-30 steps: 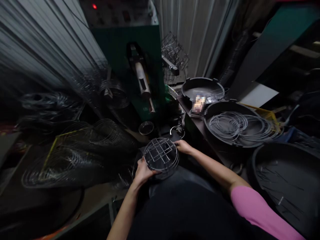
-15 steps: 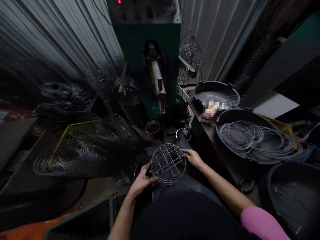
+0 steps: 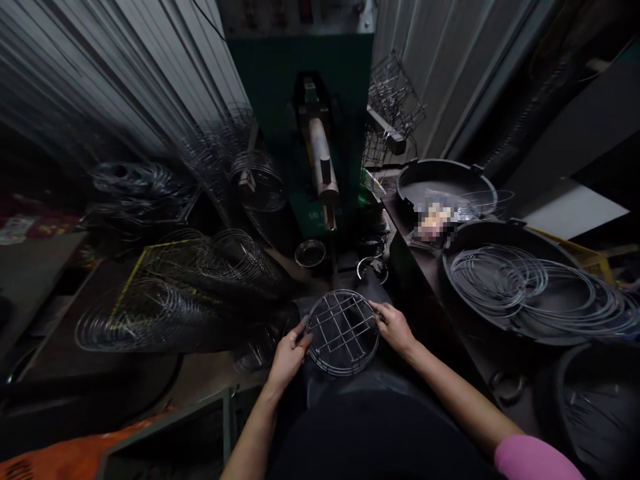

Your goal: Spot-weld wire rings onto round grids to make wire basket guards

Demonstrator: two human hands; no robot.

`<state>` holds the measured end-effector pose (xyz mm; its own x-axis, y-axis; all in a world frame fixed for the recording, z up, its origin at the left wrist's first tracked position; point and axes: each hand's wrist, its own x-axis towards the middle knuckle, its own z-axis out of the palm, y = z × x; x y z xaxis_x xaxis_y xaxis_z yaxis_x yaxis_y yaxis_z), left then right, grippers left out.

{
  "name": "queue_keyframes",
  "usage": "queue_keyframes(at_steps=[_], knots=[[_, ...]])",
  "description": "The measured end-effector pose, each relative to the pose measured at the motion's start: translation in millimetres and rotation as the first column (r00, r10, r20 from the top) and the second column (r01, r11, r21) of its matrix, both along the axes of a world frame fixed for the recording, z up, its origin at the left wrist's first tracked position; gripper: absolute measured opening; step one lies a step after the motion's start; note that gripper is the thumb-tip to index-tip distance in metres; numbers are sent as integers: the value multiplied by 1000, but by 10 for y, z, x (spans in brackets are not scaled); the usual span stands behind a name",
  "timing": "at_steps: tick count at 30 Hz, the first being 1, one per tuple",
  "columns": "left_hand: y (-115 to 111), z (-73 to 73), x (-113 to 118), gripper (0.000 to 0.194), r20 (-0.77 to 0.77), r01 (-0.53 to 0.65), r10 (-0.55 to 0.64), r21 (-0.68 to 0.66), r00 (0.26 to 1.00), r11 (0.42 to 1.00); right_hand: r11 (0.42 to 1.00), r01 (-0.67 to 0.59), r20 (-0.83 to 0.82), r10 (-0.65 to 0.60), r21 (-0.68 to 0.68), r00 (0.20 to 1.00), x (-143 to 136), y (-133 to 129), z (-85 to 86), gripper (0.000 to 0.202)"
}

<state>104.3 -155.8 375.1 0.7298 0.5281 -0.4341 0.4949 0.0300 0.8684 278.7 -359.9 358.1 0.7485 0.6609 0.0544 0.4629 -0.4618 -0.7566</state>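
Observation:
A round wire rack (image 3: 343, 332), with crossing bars inside its rings, is held over my lap. My left hand (image 3: 290, 353) grips its left rim between thumb and fingers. On the opposite side, my right hand (image 3: 393, 325) pinches the upper right rim. Beyond the rack, the metal electrode arm (image 3: 324, 160) of a green machine (image 3: 273, 87) points down toward me. Two small round cups, a left one (image 3: 310, 253) and a right one (image 3: 373, 269), sit below the arm's tip.
Stacks of wire rings (image 3: 125, 320) stand at the left by a yellow frame. To the right, a black tray (image 3: 453, 293) holds loose wire rings, with another tray (image 3: 400, 177) behind it. A dark bin (image 3: 225, 427) is at lower left, and a tub (image 3: 555, 387) at lower right.
The left hand has shifted up along the rack's rim, its thumb now nearer the fingers. The right hand's fingers have closed further on the rim. The whole view has shifted slightly.

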Motion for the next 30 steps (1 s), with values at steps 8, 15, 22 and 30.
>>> queue_keyframes(at_steps=[8, 15, 22, 30], knots=[[44, 84, 63, 55, 0, 56, -56, 90, 998, 994, 999, -34, -34, 33, -35, 999, 107, 60, 70, 33], [69, -19, 45, 51, 6, 59, -60, 91, 998, 994, 998, -24, -84, 20, -53, 996, 93, 54, -51, 34], [151, -87, -92, 55, 26, 163, -166, 101, 986, 981, 1000, 6, -151, -6, -1, 988, 79, 40, -64, 32], [29, -99, -181, 100, -128, 336, -312, 272, 941, 902, 995, 75, -360, -46, 69, 932, 46, 9, -30, 31]])
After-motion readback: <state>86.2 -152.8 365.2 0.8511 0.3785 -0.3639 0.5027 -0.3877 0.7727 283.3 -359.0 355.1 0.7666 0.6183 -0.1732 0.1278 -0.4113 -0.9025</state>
